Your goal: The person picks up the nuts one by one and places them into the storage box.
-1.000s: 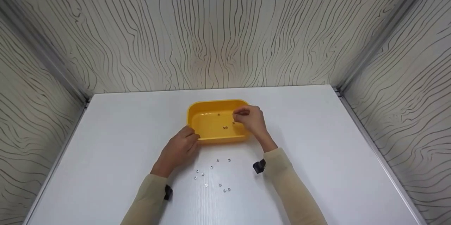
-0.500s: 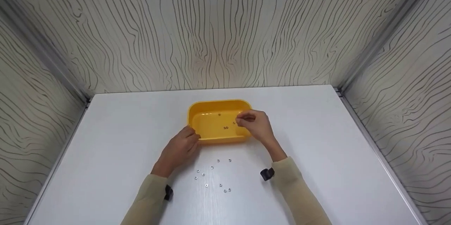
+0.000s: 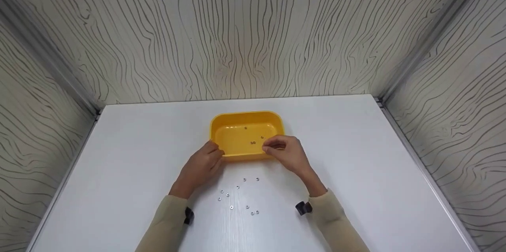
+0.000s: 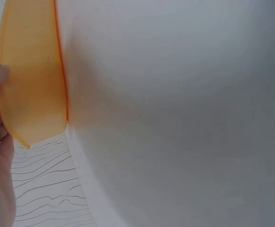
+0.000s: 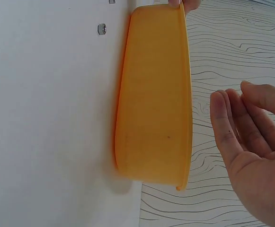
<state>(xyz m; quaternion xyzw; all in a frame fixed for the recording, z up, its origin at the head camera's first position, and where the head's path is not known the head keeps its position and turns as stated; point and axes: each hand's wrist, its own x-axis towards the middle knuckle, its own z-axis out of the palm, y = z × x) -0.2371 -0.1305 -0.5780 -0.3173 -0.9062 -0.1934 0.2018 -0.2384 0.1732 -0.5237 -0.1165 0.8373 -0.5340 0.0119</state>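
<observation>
A yellow plastic bin [image 3: 244, 118] stands at the back middle of the table, with several small nuts [image 3: 253, 142] on its floor. My left hand [image 3: 201, 165] grips its near left corner, thumb and fingers on either side of the rim [image 4: 3, 106]. Over the near right part of the bin is my right hand [image 3: 287, 153], apart from it. The right wrist view shows this hand [image 5: 251, 127] with loosely bent fingers and nothing between thumb and fingertips. Several metal hex nuts [image 3: 231, 207] lie scattered on the table in front of the bin; one nut [image 5: 102, 29] shows clearly in the right wrist view.
The white table [image 3: 150, 133] meets a wood-grain patterned wall [image 3: 237, 46] behind the bin. Similar panels stand at the left and right, with grey metal rails [image 3: 431, 34] at the corners. Each wrist carries a small black camera mount [image 3: 303, 207].
My right hand has drawn back toward me and slightly right, from above the inside of the bin to over its near right rim. The left hand, bin and table nuts stay put.
</observation>
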